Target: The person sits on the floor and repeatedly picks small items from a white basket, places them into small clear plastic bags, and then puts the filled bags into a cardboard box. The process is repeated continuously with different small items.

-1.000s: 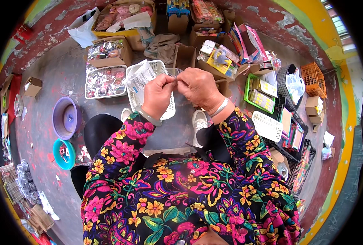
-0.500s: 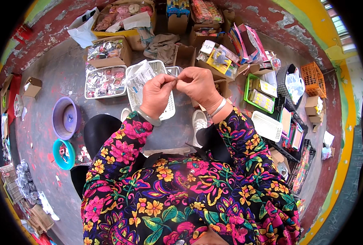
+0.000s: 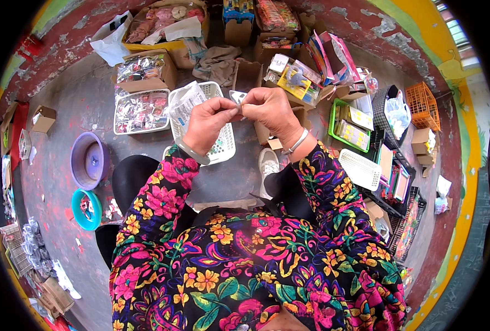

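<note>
**Fingertip Grip: Reasons for Hold and Layout**

Left hand (image 3: 205, 122): closed in a pinch, thumb against forefinger, at one side of a small pale piece (image 3: 237, 96). Right hand (image 3: 271, 112): closed likewise, fingers curled, at the other side. The piece sits between the two sets of fingertips; its exact kind cannot be told. The tips nearly meet, presumably because an item this small leaves room for nothing but the ends of the fingers. Both wrists are raised in front of the body, which probably brings the piece into clear sight.

The basket (image 3: 228, 153) stands on the floor below the left hand, likely for short reach. Small bits show inside it. A bag (image 3: 185, 102) lies in it, just beside the left hand, on the outer side.

Left of the left hand, a tray (image 3: 142, 131) adjoins the basket and bears packets. Farther out on that side stand a basin (image 3: 81, 149) and a bowl (image 3: 76, 212). Right of the right hand lie a green tray (image 3: 333, 118) and a second basket (image 3: 359, 170), apparently set aside to free the space between the feet.
</note>
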{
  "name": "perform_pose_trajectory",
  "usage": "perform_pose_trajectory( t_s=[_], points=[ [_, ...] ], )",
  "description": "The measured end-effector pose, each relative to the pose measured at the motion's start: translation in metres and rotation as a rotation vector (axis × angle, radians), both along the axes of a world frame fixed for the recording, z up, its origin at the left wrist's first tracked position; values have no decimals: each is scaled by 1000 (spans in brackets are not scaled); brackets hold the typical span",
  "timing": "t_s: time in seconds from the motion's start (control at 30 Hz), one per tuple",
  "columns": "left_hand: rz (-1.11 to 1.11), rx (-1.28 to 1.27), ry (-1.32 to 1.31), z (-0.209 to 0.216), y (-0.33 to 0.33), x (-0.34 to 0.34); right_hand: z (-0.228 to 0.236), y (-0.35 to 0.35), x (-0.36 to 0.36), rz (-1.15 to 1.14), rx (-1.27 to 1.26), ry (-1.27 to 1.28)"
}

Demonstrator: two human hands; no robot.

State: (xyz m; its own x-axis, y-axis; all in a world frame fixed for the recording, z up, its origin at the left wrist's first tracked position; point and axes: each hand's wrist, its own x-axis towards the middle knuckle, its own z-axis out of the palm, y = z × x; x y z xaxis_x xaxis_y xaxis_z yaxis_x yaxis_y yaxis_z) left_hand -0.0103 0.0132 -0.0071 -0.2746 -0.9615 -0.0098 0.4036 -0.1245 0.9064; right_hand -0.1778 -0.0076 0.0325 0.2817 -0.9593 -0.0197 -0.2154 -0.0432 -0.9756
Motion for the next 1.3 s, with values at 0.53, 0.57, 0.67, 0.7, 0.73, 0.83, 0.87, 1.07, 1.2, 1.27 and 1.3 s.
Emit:
perform_pose_trajectory(
  t_s=[0.53, 0.57, 0.67, 0.7, 0.73, 0.83, 0.87, 1.07, 1.2, 1.27, 1.3],
  points=[
    [387, -152, -624, 13, -14, 9, -17, -17, -10, -82, 266, -134],
    [433, -122, -555, 5, -17, 11, -18, -17, -11, -130, 339, -286],
    [241, 398, -147, 17, -9, 11, -15, -13, -5, -178, 484, -484],
    [127, 498, 22, 7, -9, 14, -13, -10, -2, -179, 523, -505],
    [31, 503, 230, 2, -8, 13, -14, -7, 1, -174, 538, -512],
    [38, 473, 316, -6, -6, 7, -20, -2, 5, -143, 557, -491],
    [60, 466, 302, -4, -7, 6, -18, -3, 6, -131, 505, -429],
    [80, 394, 158, 6, -6, 7, -5, -6, 0, 24, 326, -167],
    [73, 352, 131, 9, -4, 7, -1, -6, -2, 85, 311, -205],
    [63, 336, 137, 8, -4, 7, 0, -6, -4, 106, 315, -211],
    [56, 327, 140, 8, -4, 7, 2, -6, -5, 105, 320, -213]
  ],
)
